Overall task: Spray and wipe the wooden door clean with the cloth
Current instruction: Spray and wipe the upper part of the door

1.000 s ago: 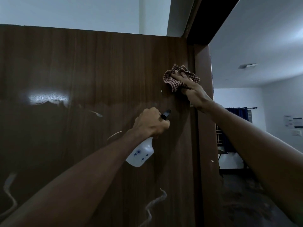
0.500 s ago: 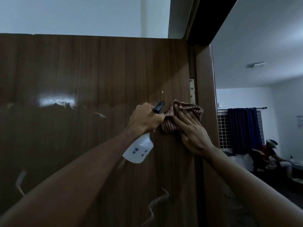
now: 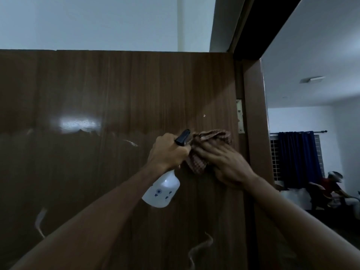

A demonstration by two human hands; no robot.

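Our right hand [image 3: 224, 164] presses a checked cloth [image 3: 202, 151] flat-fingered against the wooden door [image 3: 116, 90] — our left hand [image 3: 167, 152], fingers curled, grips a white spray bottle [image 3: 163, 190] beside it.

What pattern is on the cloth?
The cloth has a small red-brown and pale check, seen in the head view.

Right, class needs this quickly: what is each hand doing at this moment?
Left hand: grips the spray bottle.
Right hand: open, fingers pressing the checked cloth flat against the wooden door.
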